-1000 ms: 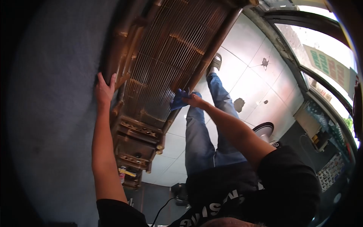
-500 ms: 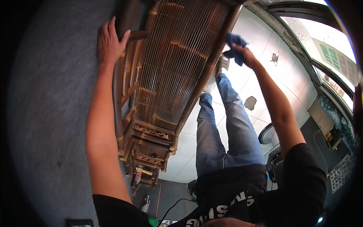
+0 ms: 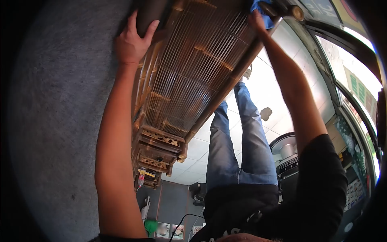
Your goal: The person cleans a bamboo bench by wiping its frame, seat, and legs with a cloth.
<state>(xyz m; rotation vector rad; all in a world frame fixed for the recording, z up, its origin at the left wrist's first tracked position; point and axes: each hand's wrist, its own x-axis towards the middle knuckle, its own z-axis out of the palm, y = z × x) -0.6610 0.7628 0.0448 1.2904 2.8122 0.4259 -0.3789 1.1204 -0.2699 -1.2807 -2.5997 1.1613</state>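
Observation:
A bamboo bench [image 3: 189, 76] with a slatted seat stretches away from me along the grey wall. At its back rail [image 3: 151, 18], a thick dark pole, my left hand [image 3: 132, 46] rests with thumb and forefinger spread to either side; the other fingers are partly hidden. My right hand [image 3: 258, 21] is closed on a blue cloth [image 3: 264, 18]. The cloth lies against a bamboo pole [image 3: 278, 12] at the bench's far front corner, and its upper part is cut off by the frame edge.
The grey wall [image 3: 60, 121] runs along the left. More bamboo furniture [image 3: 155, 161] stands nearer, with a bottle [image 3: 141, 177] on it. A round-topped stool [image 3: 284, 145] is beside my legs [image 3: 238, 137]. Windows [image 3: 346, 64] line the right; the tiled floor [image 3: 282, 97] has a broken patch.
My right hand has carried the blue cloth from above the floor up to the bench's far corner. My left hand has shifted slightly right and down in the view, still at the back rail.

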